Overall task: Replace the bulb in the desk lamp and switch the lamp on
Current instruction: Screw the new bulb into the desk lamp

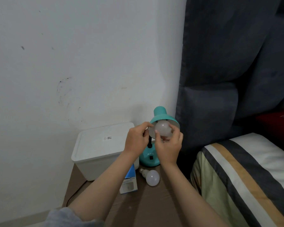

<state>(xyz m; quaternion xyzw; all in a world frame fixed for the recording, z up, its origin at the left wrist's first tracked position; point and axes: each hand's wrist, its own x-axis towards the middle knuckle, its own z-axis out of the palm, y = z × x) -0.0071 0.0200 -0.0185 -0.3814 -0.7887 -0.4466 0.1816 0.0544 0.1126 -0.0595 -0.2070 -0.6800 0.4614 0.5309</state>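
A teal desk lamp [160, 114] stands on the brown bedside table [154, 199], its shade tilted toward me. A frosted white bulb [162, 129] sits in the mouth of the shade. My right hand [168, 147] has its fingers curled around that bulb from below. My left hand [136, 138] pinches the left rim of the shade. The lamp's round teal base [150, 158] carries a black switch. A second white bulb [152, 177] lies loose on the table in front of the base. No light comes from either bulb.
A white lidded plastic box [98, 148] stands left of the lamp against the wall. A blue and white bulb carton [129, 182] lies under my left forearm. A dark padded headboard [228, 63] and a striped pillow [246, 174] border the table on the right.
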